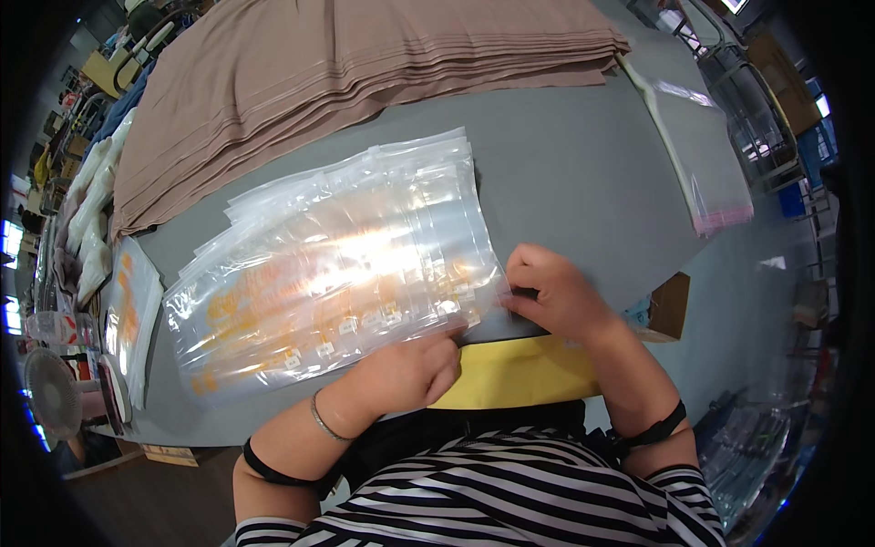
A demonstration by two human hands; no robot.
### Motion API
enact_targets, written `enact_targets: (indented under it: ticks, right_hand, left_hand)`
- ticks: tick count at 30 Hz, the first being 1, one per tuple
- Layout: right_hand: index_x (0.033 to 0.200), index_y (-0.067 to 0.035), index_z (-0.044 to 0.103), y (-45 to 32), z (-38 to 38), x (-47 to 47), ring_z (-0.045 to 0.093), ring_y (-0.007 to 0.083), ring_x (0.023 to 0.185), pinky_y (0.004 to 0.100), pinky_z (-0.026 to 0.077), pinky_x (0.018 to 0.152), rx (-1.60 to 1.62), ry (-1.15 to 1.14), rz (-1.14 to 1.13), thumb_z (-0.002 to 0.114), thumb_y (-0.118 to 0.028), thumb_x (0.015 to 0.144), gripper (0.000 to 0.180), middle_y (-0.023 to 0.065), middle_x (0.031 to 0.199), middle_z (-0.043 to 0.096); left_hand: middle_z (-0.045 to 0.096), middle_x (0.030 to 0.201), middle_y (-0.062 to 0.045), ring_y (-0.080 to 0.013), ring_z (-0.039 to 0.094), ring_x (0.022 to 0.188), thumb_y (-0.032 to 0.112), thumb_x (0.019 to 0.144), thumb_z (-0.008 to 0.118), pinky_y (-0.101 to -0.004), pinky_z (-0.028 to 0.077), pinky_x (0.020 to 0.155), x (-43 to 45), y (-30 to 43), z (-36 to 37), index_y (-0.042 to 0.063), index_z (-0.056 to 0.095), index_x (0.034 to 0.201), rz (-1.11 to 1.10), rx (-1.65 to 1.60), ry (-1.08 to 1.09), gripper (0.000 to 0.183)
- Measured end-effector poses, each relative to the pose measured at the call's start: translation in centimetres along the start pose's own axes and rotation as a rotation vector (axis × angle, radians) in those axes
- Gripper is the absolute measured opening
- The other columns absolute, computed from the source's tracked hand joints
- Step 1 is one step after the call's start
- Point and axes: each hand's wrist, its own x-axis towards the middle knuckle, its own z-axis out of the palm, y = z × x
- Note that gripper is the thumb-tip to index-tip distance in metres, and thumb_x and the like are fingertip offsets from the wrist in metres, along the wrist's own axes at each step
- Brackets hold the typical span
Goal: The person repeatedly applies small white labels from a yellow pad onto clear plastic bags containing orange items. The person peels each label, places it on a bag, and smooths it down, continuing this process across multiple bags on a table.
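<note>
Clear zip-top plastic bags (444,225) lie fanned out in an overlapping stack before me, with orange printing and small white labels (348,325) along their near side. The thumb and forefinger of my right hand (557,294) pinch at the stack's right edge, near the corner. My left hand (410,372) is curled at the near edge of the bags, its fingertips by the labels; whether it grips anything is hidden. Below both hands, a yellow strip (526,376) that looks like paper hangs at the table's front edge, against my body.
Folded brown fabric (369,55) is piled across the back of the grey table (560,164). More clear bags (711,157) lie at the right edge, and printed bags (130,314) at the left. A small fan (51,393) stands far left. An open cardboard box (668,308) sits beyond the right edge.
</note>
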Motion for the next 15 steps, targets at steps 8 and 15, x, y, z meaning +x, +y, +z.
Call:
enact_targets:
  ticks: [8,15]
  right_hand:
    - [0.089,0.0,0.064,-1.8,0.8,1.3,0.054,0.0196,0.064,0.0282,0.046,0.061,0.416,0.248,0.186,0.069,-0.003,0.081,0.01,0.0085,0.079,0.059]
    - [0.097,-0.002,0.066,-2.1,-3.1,-4.6,0.06,0.0231,0.068,0.0314,0.05,0.065,-0.089,0.065,0.366,0.07,-0.008,0.082,0.017,0.0085,0.086,0.063]
  left_hand:
    - [0.063,0.118,-0.021,-0.0322,0.066,0.097,0.008,0.079,0.063,-0.0384,0.056,0.081,0.6,1.2,0.9,-0.001,0.054,0.076,0.226,0.134,0.053,0.013]
    - [0.055,0.067,-0.009,-0.0298,0.059,0.059,0.014,0.089,0.062,-0.0376,0.048,0.051,-0.5,1.1,1.1,0.008,0.056,0.08,-0.3,-0.043,-0.059,0.013]
